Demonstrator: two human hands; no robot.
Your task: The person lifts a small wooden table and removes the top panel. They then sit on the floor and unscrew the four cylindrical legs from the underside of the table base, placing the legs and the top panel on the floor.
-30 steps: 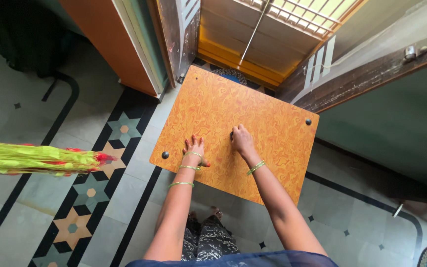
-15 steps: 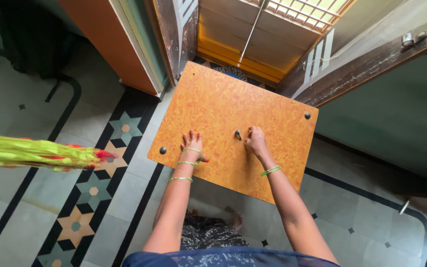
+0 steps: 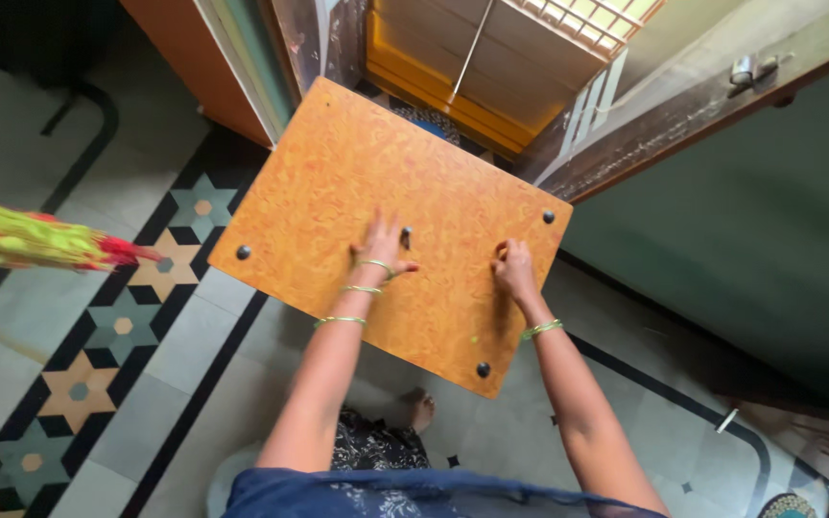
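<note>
A small table with an orange marbled top [image 3: 357, 173] stands over a patterned tile floor [image 3: 98, 355], seen from above. The left hand [image 3: 379, 247] lies flat on the top near its middle, fingers spread and palm pressed down. Just beyond its fingertips, touching or nearly so, a small dark peg-like piece [image 3: 405, 233] stands upright on the board. The right hand [image 3: 512, 269] rests to the right, well apart from the peg, with its fingers curled and drawn together; whether they pinch anything cannot be told. Both wrists carry thin green bangles [image 3: 362, 289]. Dark round bolt heads mark the top: one at the left corner [image 3: 243, 252], one at the far right corner [image 3: 548, 217], one at the near edge [image 3: 483, 369]. On the far side the table sits close against an open wooden door frame [image 3: 333, 43], and a yellow-painted threshold [image 3: 434, 82] shows behind it. To the right a dark door edge with a metal latch [image 3: 755, 67] runs diagonally. At the left, a yellow-green broom with red tips [image 3: 40, 240] reaches in above the floor, well apart from the table. A bare foot [image 3: 419, 411] shows below the near edge.
</note>
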